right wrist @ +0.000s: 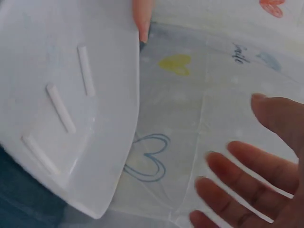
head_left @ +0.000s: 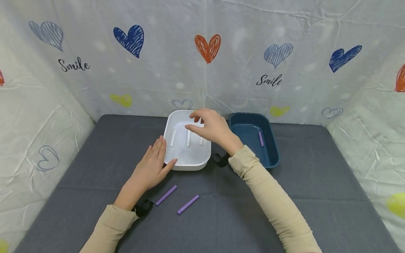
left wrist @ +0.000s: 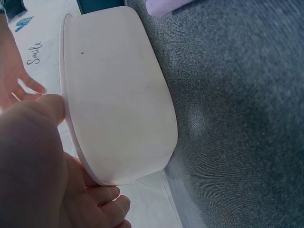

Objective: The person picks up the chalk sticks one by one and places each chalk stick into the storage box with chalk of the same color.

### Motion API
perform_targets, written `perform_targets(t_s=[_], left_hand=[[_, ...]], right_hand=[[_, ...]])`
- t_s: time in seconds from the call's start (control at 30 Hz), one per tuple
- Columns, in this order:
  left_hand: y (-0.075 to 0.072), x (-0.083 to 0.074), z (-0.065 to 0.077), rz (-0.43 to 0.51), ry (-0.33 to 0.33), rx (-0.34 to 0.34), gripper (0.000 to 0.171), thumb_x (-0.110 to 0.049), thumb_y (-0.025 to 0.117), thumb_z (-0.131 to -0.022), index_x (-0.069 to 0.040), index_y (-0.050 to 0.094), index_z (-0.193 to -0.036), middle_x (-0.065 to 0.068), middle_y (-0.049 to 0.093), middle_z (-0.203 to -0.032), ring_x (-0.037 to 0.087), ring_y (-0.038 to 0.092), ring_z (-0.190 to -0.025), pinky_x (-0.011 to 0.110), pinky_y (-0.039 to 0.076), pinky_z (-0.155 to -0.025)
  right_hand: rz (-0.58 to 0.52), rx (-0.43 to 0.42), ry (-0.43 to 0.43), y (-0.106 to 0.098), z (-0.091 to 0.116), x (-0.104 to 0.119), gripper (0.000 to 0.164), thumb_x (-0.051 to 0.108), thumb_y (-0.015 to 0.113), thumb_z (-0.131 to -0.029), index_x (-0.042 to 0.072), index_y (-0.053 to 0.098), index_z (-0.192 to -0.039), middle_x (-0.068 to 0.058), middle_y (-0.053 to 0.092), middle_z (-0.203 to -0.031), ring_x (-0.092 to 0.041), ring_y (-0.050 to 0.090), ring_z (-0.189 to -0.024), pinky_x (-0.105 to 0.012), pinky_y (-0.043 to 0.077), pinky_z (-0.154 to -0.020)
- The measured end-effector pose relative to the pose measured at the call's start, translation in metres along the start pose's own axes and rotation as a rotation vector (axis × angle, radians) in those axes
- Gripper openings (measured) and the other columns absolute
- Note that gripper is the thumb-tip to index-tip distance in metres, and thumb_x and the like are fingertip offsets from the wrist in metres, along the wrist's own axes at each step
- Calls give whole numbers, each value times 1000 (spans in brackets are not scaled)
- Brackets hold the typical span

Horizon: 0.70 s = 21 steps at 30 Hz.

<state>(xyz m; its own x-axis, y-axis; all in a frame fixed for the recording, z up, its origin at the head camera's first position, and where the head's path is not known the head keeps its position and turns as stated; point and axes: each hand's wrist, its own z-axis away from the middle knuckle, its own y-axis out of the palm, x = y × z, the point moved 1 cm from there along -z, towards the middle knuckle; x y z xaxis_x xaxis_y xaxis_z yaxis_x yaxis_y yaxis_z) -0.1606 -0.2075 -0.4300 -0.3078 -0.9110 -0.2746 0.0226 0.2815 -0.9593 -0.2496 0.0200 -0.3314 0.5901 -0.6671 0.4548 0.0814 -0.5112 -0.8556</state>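
Note:
A white tray (head_left: 190,160) holds three short white chalk-like sticks (head_left: 188,138), lying apart on its bottom; the right wrist view shows all three sticks (right wrist: 61,108). My left hand (head_left: 152,167) rests at the tray's near left corner, fingers straight along the left side and thumb at the front rim. From the left wrist, the tray's outer wall (left wrist: 118,95) fills the middle. My right hand (head_left: 212,126) hovers over the tray's far right part, fingers loosely bent and spread from the thumb. Nothing shows between the fingers of this right hand (right wrist: 261,175).
To the right stands a dark blue tray (head_left: 273,151) with one purple stick (head_left: 261,139) inside. Two purple sticks lie on the grey cloth in front, a left stick (head_left: 166,195) and a right stick (head_left: 188,205). A printed curtain (head_left: 171,70) hangs behind the trays.

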Motion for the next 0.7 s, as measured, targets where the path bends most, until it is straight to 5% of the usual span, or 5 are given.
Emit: perform_targets(t_s=[0.4, 0.7], left_hand=[[-1, -1, 0, 9, -7, 3, 86, -50, 41, -104, 10, 6, -154, 25, 2, -163, 38, 7, -150, 53, 9, -120], [1, 0, -1, -2, 1, 5, 87, -53, 38, -104, 9, 4, -155, 24, 0, -163, 37, 5, -151, 53, 9, -120]], right_hand=[[-155, -391, -332, -9, 54, -18, 21, 21, 78, -87, 9, 73, -104, -2, 64, -93, -18, 56, -86, -32, 48, -75], [-160, -554, -385, -22, 100, -37, 23, 21, 78, -85, 7, 74, -102, -5, 66, -100, -22, 58, -93, -35, 46, -80]])
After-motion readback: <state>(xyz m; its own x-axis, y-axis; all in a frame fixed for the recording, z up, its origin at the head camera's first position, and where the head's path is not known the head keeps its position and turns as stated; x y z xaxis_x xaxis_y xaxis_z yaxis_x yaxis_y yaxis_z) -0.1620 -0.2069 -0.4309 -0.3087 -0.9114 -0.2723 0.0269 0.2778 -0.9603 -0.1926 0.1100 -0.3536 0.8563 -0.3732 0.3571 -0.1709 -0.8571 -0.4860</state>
